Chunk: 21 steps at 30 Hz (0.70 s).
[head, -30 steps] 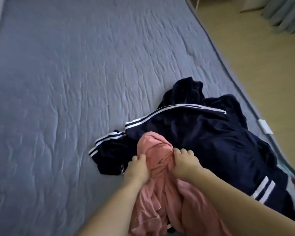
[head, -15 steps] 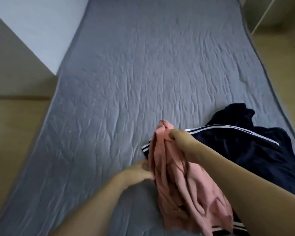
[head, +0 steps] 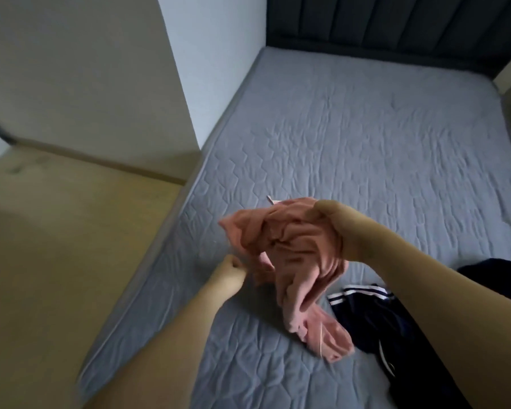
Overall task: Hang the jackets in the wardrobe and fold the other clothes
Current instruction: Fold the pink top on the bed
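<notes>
A crumpled pink garment [head: 295, 261] hangs in the air above the grey bed [head: 351, 149]. My right hand [head: 337, 222] grips its bunched top. Lower and to the left, my left hand [head: 229, 268] pinches an edge of the same garment with curled fingers. The pink cloth's bottom end trails down near the mattress. A navy jacket with white stripes [head: 396, 320] lies crumpled on the bed at the lower right, partly hidden behind my right forearm.
A dark padded headboard [head: 396, 28] closes the far end of the bed. A white wall corner [head: 171, 84] stands at the bed's left side. Wooden floor [head: 59, 261] runs along the left edge of the mattress.
The pink garment has been lifted off the navy jacket and carried up and left. My view has swung left, so the jacket now sits at the lower right.
</notes>
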Available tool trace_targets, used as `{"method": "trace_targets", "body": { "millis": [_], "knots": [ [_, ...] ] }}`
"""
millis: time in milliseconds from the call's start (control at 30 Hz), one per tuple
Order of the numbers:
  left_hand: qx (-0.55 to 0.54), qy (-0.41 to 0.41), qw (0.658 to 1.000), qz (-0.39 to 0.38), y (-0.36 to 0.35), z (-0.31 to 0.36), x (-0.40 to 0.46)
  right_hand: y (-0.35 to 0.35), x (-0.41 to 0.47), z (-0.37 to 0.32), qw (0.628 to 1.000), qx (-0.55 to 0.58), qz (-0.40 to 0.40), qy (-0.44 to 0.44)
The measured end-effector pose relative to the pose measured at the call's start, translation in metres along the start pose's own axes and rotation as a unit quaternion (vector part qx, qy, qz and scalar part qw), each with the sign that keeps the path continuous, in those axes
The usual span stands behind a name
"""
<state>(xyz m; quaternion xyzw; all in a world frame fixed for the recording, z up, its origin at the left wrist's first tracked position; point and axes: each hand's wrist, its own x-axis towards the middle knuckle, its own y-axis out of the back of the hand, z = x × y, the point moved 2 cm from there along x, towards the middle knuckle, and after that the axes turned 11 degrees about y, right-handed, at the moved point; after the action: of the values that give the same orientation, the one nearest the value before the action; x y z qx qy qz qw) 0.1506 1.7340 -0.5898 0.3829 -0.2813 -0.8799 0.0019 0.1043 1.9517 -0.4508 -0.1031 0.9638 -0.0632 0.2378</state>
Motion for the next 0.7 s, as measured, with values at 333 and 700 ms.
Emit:
{"method": "trace_targets", "body": {
  "millis": [333,700],
  "knots": [
    [0.076,-0.045,0.996,-0.021,-0.088,-0.088,0.17,0.08,0.103,0.236,0.758,-0.641,0.104,-0.064],
    [0.118,-0.107,0.964,0.212,-0.147,-0.126,0.289,0.08,0.22,0.344,0.78,-0.582,0.142,0.179]
  ]
}}
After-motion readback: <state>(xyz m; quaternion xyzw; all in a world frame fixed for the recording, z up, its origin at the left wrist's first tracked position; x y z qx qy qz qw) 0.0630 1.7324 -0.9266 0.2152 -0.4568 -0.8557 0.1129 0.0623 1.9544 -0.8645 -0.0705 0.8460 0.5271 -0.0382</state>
